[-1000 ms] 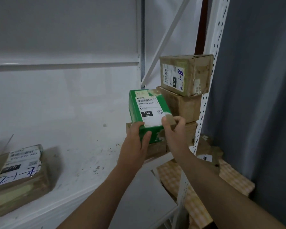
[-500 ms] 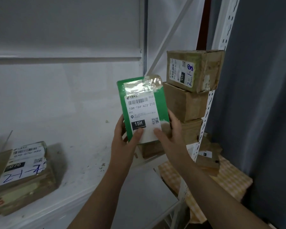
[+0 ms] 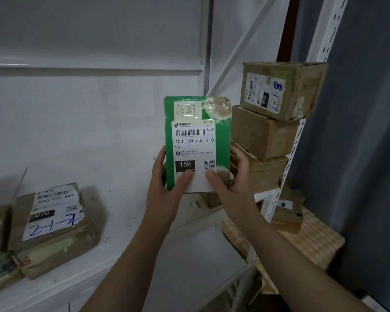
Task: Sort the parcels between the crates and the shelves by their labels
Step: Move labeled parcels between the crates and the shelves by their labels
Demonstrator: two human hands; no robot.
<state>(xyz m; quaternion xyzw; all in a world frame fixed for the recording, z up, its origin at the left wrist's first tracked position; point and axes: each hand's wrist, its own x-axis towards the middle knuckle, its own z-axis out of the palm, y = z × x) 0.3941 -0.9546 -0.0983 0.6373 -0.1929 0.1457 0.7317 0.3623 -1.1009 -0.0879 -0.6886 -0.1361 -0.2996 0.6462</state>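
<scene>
A green parcel [image 3: 221,140] with a white label reading 15H-159-A03-210 stands upright in front of me, label facing the camera. My left hand [image 3: 167,188] grips its lower left edge, thumb on the label. My right hand [image 3: 232,185] grips its lower right edge, thumb on the label too. The parcel is held in the air above the white shelf [image 3: 99,154], just left of a stack of brown boxes [image 3: 263,136].
The top box of the stack [image 3: 284,91] is marked 010 and 2-1-8. A brown parcel labelled 070 [image 3: 52,221] lies on the shelf at the left, another partly cut off beside it. A white perforated upright [image 3: 288,163] stands right; small boxes [image 3: 288,210] lie on a checked cloth below.
Both hands lifted the green parcel off the stack's lowest box and tipped it upright, bringing its label to face me and closer to the camera.
</scene>
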